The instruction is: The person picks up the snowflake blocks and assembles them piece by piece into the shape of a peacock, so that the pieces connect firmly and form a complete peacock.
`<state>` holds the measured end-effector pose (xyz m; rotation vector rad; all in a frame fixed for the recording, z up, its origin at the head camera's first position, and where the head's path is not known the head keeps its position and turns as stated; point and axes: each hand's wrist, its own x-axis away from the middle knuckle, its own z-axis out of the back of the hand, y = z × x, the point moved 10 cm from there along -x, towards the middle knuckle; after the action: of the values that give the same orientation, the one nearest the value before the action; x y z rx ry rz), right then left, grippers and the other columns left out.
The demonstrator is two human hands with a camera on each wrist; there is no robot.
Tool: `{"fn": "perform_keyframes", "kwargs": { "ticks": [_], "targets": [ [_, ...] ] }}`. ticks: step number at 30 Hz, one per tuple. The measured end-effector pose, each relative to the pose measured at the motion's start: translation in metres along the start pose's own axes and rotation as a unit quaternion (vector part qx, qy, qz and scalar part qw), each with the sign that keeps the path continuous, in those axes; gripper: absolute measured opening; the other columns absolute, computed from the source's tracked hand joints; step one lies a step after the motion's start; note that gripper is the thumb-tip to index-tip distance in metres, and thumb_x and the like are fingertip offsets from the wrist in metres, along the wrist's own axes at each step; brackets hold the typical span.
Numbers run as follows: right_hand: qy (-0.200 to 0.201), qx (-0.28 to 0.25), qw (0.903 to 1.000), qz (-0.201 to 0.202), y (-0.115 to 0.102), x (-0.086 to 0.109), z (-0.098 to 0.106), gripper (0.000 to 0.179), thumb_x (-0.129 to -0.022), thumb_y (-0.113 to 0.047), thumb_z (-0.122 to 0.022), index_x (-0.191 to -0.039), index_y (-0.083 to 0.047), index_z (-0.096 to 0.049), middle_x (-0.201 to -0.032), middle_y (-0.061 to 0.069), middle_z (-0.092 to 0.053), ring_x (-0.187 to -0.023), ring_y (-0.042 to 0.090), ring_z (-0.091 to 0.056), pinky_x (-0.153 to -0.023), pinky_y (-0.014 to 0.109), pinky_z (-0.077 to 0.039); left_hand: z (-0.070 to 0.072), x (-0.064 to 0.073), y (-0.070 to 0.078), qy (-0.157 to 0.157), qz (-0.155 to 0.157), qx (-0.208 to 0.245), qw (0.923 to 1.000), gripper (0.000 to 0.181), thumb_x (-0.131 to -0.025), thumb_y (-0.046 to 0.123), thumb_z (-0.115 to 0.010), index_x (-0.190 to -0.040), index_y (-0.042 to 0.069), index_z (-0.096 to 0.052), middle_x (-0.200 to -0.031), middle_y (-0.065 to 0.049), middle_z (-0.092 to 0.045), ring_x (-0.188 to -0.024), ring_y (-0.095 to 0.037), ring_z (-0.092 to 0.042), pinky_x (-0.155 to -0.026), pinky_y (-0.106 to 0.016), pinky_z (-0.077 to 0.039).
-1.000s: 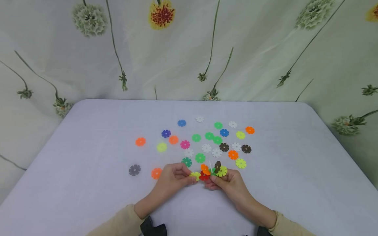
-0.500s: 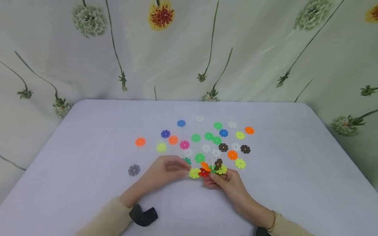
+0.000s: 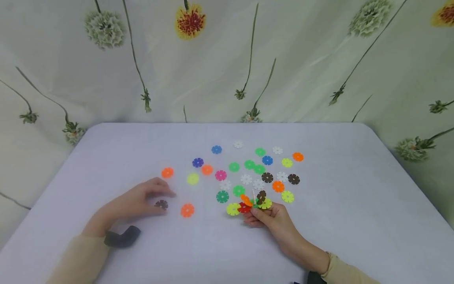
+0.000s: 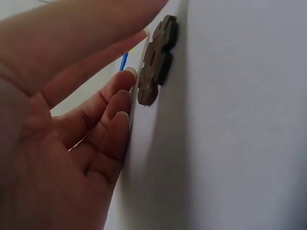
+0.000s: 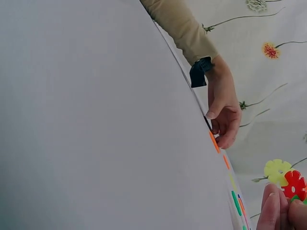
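Note:
My left hand (image 3: 136, 201) is low over the table's left side, thumb and fingers apart around a dark brown notched flower disc (image 3: 162, 204). In the left wrist view the same brown disc (image 4: 156, 60) sits just beyond the fingers, against the white surface. Near the front middle, my right hand (image 3: 274, 219) pinches a cluster of interlocked flower discs between thumb and fingers. That cluster has a yellow disc (image 3: 233, 209) at its left end, a red disc (image 3: 244, 207), an orange disc (image 3: 246, 200), a brown disc (image 3: 261, 196) and another yellow one. Its green disc is partly hidden by the thumb.
Loose flower discs in many colours lie scattered across the white table (image 3: 354, 197) beyond the hands. An orange disc (image 3: 187, 210) is right of my left hand, another orange disc (image 3: 167, 172) just beyond it. A flower-printed cloth (image 3: 301, 59) hangs behind the table.
My left hand has let go of the cluster's yellow disc and moved left to the dark brown disc. The right hand keeps its hold on the cluster, almost in place.

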<state>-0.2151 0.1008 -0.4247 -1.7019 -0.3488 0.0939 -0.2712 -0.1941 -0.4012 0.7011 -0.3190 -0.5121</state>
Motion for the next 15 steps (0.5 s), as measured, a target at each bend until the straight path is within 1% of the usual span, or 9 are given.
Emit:
{"fn": "perform_keyframes", "kwargs": {
  "ticks": [3,6,9,10,13,15],
  "targets": [
    [-0.001,0.004,1.0000,-0.002,-0.001,-0.001,0.000,0.024,-0.091,-0.006,-0.059,-0.104,0.014,-0.059,-0.093,0.021,-0.067,-0.085,0.025,-0.067,-0.078,0.035,-0.052,0.003,0.001,0.001,0.001,-0.012,-0.025,0.9996,0.038,-0.075,0.020,-0.079,-0.110,0.027,-0.066,-0.106,0.008,-0.051,-0.100,-0.014,-0.046,-0.087,-0.029,-0.044],
    [-0.002,0.006,1.0000,-0.003,-0.001,-0.001,0.000,0.023,-0.091,-0.005,-0.059,-0.104,0.015,-0.058,-0.092,0.021,-0.067,-0.084,0.025,-0.067,-0.078,0.035,-0.051,0.010,0.004,0.001,0.017,-0.023,-0.042,0.9987,0.032,-0.074,0.021,-0.080,-0.102,0.027,-0.065,-0.099,0.010,-0.053,-0.095,-0.012,-0.049,-0.085,-0.028,-0.044],
    [-0.004,0.005,1.0000,-0.002,-0.001,-0.002,-0.001,0.023,-0.091,-0.004,-0.058,-0.104,0.015,-0.057,-0.092,0.021,-0.067,-0.084,0.024,-0.067,-0.078,0.036,-0.051,0.013,0.005,-0.002,0.026,-0.030,-0.041,0.9984,0.027,-0.075,0.023,-0.080,-0.095,0.027,-0.063,-0.093,0.011,-0.055,-0.090,-0.010,-0.050,-0.081,-0.027,-0.045],
    [-0.004,0.004,1.0000,-0.001,-0.001,-0.002,-0.001,0.023,-0.091,-0.004,-0.058,-0.104,0.015,-0.057,-0.092,0.021,-0.067,-0.084,0.024,-0.067,-0.078,0.036,-0.051,0.013,0.005,-0.003,0.027,-0.032,-0.034,0.9985,0.026,-0.075,0.021,-0.080,-0.093,0.027,-0.062,-0.092,0.011,-0.056,-0.089,-0.010,-0.051,-0.080,-0.027,-0.045],
    [-0.005,0.003,1.0000,-0.003,0.000,-0.001,0.000,0.023,-0.092,-0.005,-0.058,-0.104,0.015,-0.057,-0.092,0.021,-0.067,-0.084,0.024,-0.067,-0.078,0.036,-0.052,0.012,0.003,-0.007,0.032,-0.018,-0.023,0.9990,0.023,-0.077,0.020,-0.078,-0.091,0.026,-0.061,-0.089,0.011,-0.060,-0.085,-0.011,-0.053,-0.076,-0.027,-0.046],
    [-0.004,0.002,1.0000,-0.004,0.001,0.000,0.000,0.023,-0.092,-0.005,-0.058,-0.104,0.015,-0.058,-0.092,0.021,-0.067,-0.084,0.024,-0.067,-0.078,0.036,-0.052,0.012,-0.001,-0.007,0.047,0.006,-0.012,0.9988,0.019,-0.079,0.020,-0.076,-0.091,0.024,-0.062,-0.087,0.011,-0.062,-0.082,-0.012,-0.055,-0.074,-0.027,-0.047]
  ]
}}
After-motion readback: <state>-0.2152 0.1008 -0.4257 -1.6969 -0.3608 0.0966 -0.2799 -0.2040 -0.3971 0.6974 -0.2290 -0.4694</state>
